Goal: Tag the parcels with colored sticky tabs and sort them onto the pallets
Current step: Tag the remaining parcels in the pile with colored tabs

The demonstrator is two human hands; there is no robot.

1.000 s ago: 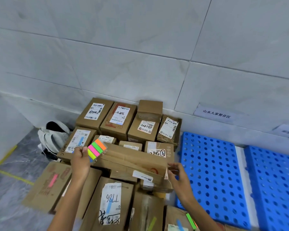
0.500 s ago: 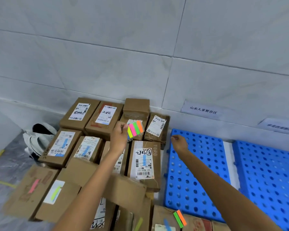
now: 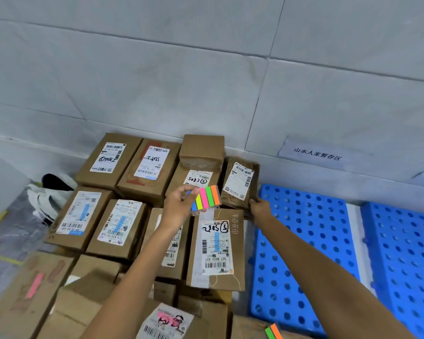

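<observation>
Spotter: Since half a second ago your right hand [image 3: 260, 207] has gone from the back corner of the blue pallet [image 3: 304, 241] to the small parcel [image 3: 240, 184] by the wall. Its fingers are now curled round that parcel's near right corner. Your left hand [image 3: 179, 206] has hardly shifted and pinches the pad of sticky tabs [image 3: 206, 198] above the parcels.

Packer: That corner grip is my worry. You have one corner only, and the small parcel sits tight against its neighbour [image 3: 196, 182]. Pull it like that and I think it will twist in your fingers and slip.

Spotter: It could also drag the neighbour along. You have a little box [image 3: 201, 148] perched on top of that one, and a jolt may tip it.

Packer: Your left hand is busy, so you can't steady anything. If you reach in with it, the pad may get bent or dropped among the parcels.

Spotter: One more thing. I see no coloured tab on that label, while the parcel in front [image 3: 216, 248] has a blue one. If you move it untagged, it may land on the wrong pallet.
</observation>
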